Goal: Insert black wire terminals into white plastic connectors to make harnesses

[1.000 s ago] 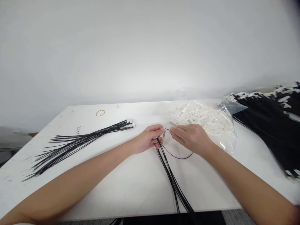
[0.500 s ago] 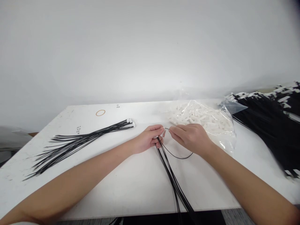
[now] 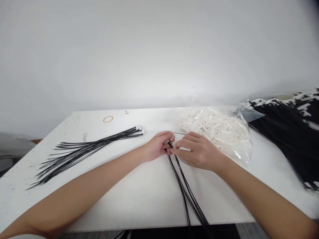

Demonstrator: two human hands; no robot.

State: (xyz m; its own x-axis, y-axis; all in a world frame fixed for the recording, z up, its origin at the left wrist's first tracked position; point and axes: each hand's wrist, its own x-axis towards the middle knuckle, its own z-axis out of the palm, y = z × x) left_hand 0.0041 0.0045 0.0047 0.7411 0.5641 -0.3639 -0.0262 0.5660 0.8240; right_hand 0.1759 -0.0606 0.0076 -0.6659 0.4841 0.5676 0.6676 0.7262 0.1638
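My left hand (image 3: 160, 146) is closed in a pinch around a small white connector, mostly hidden by the fingers. Several black wires (image 3: 183, 186) run down from it over the table's front edge. Just right of it, my right hand (image 3: 196, 149) has its fingers curled, with the fingertips at the wires close below the connector. One thin black wire (image 3: 179, 133) stretches from the left fingertips to behind the right hand's fingers. Left of both hands lies a bundle of black wires (image 3: 94, 144) with white connectors (image 3: 140, 129) at its right end.
A clear plastic bag (image 3: 245, 146) of loose white connectors (image 3: 211, 124) lies behind my right hand. Large heaps of black wires (image 3: 284, 132) with white ends cover the right side. An orange rubber band (image 3: 108, 119) rests at the back left of the white table (image 3: 139, 199).
My right hand has moved slightly left and its fingertips have come down onto the wires by my left fingers. The looped single wire is now mostly behind the right hand. My left hand stays put.
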